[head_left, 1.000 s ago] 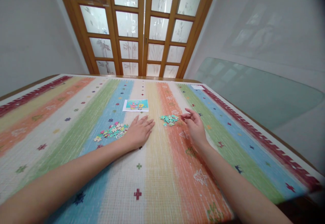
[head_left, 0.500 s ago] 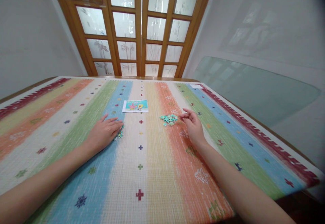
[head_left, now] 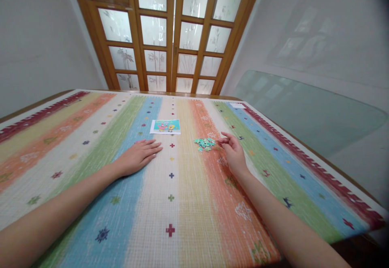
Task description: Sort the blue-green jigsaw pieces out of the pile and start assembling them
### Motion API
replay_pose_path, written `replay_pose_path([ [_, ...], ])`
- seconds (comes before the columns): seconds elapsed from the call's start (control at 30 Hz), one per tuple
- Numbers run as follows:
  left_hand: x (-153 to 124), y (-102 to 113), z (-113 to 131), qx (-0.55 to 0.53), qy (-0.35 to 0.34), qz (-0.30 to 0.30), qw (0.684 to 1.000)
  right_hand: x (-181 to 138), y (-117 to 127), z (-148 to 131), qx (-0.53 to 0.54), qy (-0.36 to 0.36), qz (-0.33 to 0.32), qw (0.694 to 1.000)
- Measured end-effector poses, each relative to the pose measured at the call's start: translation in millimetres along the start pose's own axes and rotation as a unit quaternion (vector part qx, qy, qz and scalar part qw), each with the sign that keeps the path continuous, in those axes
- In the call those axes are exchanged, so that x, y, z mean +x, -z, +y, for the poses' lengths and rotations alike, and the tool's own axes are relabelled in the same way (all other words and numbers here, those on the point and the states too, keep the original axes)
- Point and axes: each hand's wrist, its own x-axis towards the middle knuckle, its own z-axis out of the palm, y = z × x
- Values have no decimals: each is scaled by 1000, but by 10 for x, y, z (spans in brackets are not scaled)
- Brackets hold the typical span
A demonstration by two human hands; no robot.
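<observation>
My left hand [head_left: 139,156] lies palm down on the tablecloth, fingers stretched out, on the blue and cream stripes. Whatever is under its palm is hidden. Just beyond its fingertips lies a small picture card [head_left: 165,126] with a pink and a yellow cartoon figure on turquoise. A heap of small turquoise and green jigsaw puzzle pieces [head_left: 205,144] sits right of the middle. Beside the heap's right edge is my right hand [head_left: 233,150], thumb and fingertips pinched together; anything between them is too small to make out.
A striped tablecloth [head_left: 194,203] covers the large table. A white slip of paper [head_left: 237,105] rests at the far right. Behind the table stand wooden doors with glass panes [head_left: 158,29], and a pale glass panel [head_left: 298,110] leans on the right wall.
My left hand has slid right and now hides the puzzle pieces that showed beside its fingers. My right hand stays pinched by the heap. The view has shifted slightly.
</observation>
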Motion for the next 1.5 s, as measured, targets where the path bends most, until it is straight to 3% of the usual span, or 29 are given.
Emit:
replay_pose_path([
  [0.13, 27, -77, -273, -24, -58, 60, 996, 14, 18, 12, -51, 30, -6, 998],
  [0.27, 51, -82, -360, 32, -90, 98, 991, 35, 55, 24, -223, 115, -45, 967],
  [0.4, 51, -1, 16, 98, -114, 145, 978, 76, 26, 60, -336, 172, -110, 919],
  [0.53, 26, 6, 701, 79, -163, 173, 968, 164, -122, 139, -463, 158, -183, 852],
  [0.63, 17, -56, 1032, 45, -204, 162, 965, 254, -255, 195, -512, 133, -230, 817],
  [0.87, 30, -132, 989, -61, -117, 129, 983, 315, -368, 196, -486, 179, -326, 790],
  [1.03, 45, -115, 908, -130, -45, 129, 982, 162, -465, 91, -432, 212, -385, 788],
  [1.27, 38, -115, 793, -181, 9, 159, 971, -218, -713, -170, -391, 184, -436, 789],
  [1.37, 32, -124, 777, -191, 10, 158, 969, -141, -626, -176, -358, 187, -411, 817],
  [1.5, 37, -142, 767, -194, 9, 161, 968, 212, -299, 14, -366, 164, -304, 864],
])
